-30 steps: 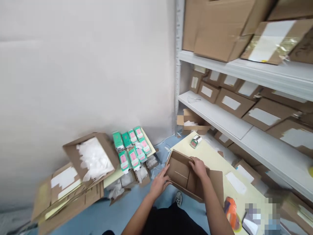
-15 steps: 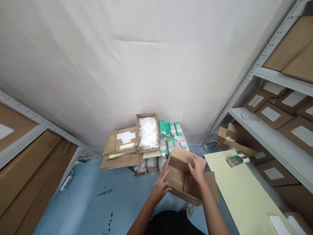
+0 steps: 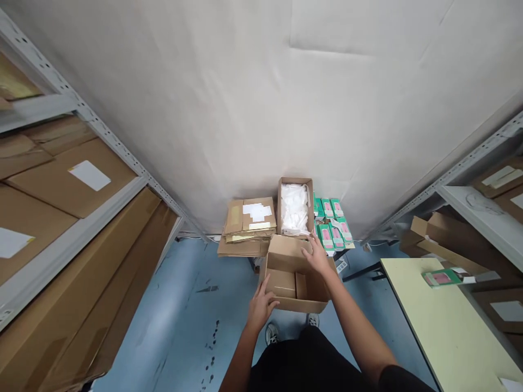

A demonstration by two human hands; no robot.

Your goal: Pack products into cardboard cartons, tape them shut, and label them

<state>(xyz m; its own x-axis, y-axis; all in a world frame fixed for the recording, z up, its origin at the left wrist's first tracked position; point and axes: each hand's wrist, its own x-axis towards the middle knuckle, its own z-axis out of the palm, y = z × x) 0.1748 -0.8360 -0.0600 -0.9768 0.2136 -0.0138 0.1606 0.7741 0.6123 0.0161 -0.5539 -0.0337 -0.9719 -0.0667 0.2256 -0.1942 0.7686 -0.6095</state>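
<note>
An open, hollow cardboard box (image 3: pixel 300 305) is held up in front of my body, its flaps folded outward. My left hand (image 3: pixel 260 306) grips its left side near the front corner, thumb and fingers over the edge. At the far right side, my right hand (image 3: pixel 317 255) clasps the wall by the back flap. Just beyond the box stand a carton of white plastic packets (image 3: pixel 295 209) and a stack of flattened cardboard (image 3: pixel 245 247). Several green and pink product boxes (image 3: pixel 335 235) lie to the right of the carton.
Metal shelving with large cartons (image 3: pixel 77 272) rises on the left. On the right, a pale yellow table (image 3: pixel 445 321) bears one green and pink box (image 3: pixel 443 277), with a shelf of cartons (image 3: pixel 445 239) behind it. A grey-white wall (image 3: pixel 253 109) closes off the back.
My view has turned left, so the low table's contents appear farther right. The box has swung leftward and more level, now before the flattened cardboard and the carton. Both hands still hold it.
</note>
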